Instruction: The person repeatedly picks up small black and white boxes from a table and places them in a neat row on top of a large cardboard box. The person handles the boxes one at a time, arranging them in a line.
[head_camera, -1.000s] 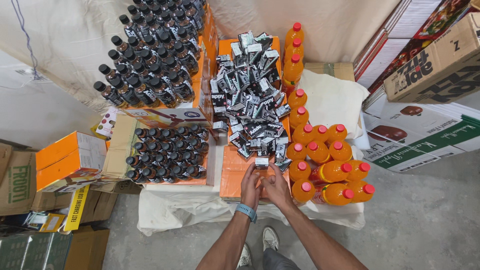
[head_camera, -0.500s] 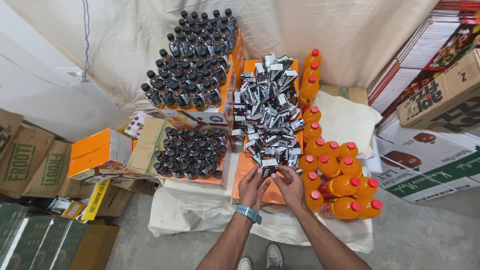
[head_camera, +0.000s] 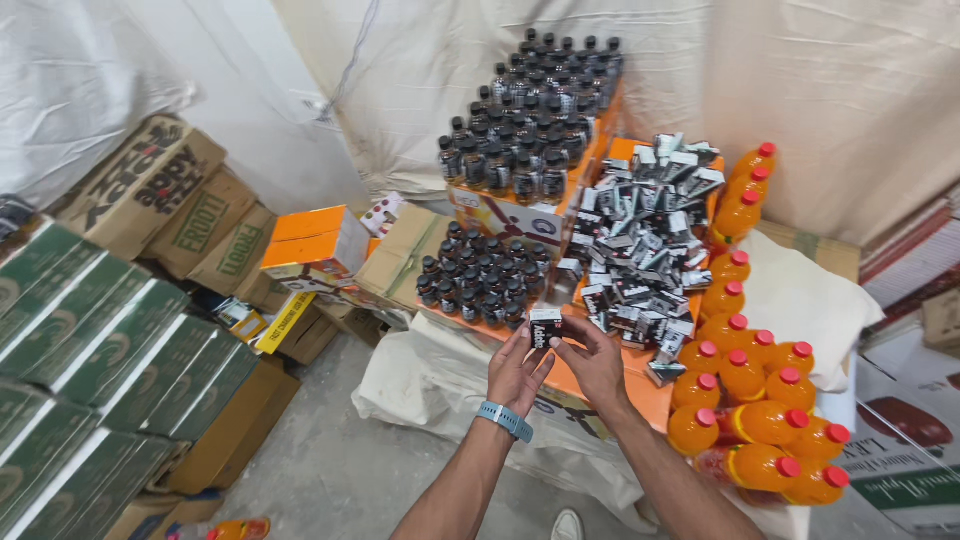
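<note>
The left hand (head_camera: 517, 372) and right hand (head_camera: 594, 362) pinch a small black-and-white carton (head_camera: 545, 327) between their fingertips (one hand per side). The carton is raised just in front of the dark bottles (head_camera: 482, 278), beside the carton pile (head_camera: 645, 240) and orange bottles (head_camera: 752, 400).

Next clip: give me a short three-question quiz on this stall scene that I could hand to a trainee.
1. True or false: both hands hold the small black-and-white carton.
2. Which wrist wears the blue band? A) left B) right C) neither
3. Fill in: the orange bottles have ___ caps.

Key
1. True: the left hand and right hand each have fingertips on the carton, in front of the pile of similar small cartons.
2. A: the band sits on the left wrist.
3. Red; the dark bottles to the left have black caps instead.
</note>
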